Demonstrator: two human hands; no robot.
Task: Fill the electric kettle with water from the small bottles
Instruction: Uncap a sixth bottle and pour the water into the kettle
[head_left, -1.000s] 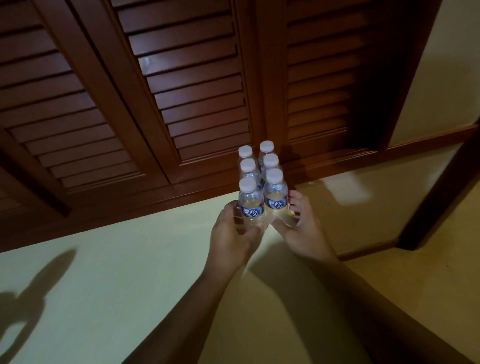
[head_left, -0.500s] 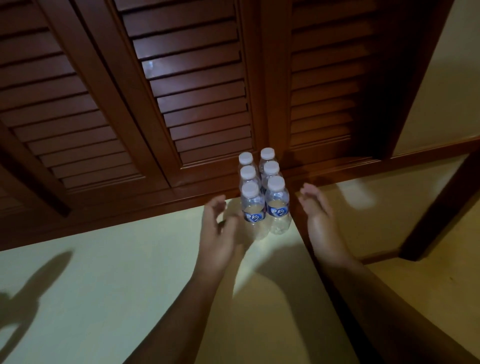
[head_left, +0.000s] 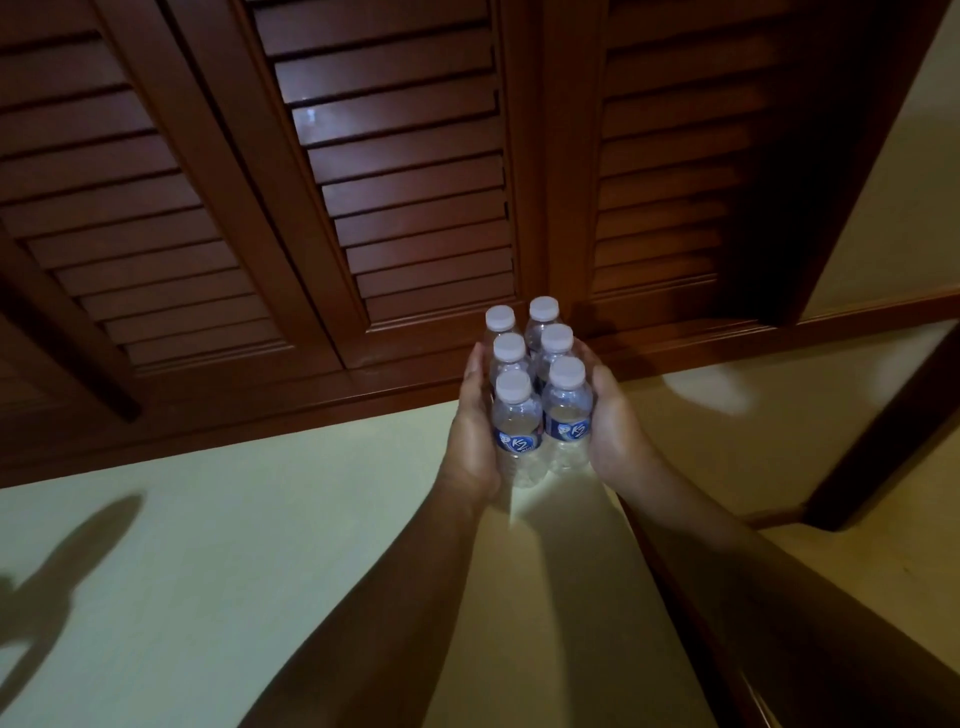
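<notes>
We were at the first step: getting the water. Six small bottles (head_left: 535, 400) seemed to stand together in the middle of the frame, on the pale surface (head_left: 208, 519) by the brown slatted doors (head_left: 405, 182). Our left grip (head_left: 470, 436) and right grip (head_left: 613, 431) pressed flat on the two sides, fingers mostly straight. We saw no kettle. Next, we thought, came a gentle lift, squeezing evenly so none slipped out.
</notes>
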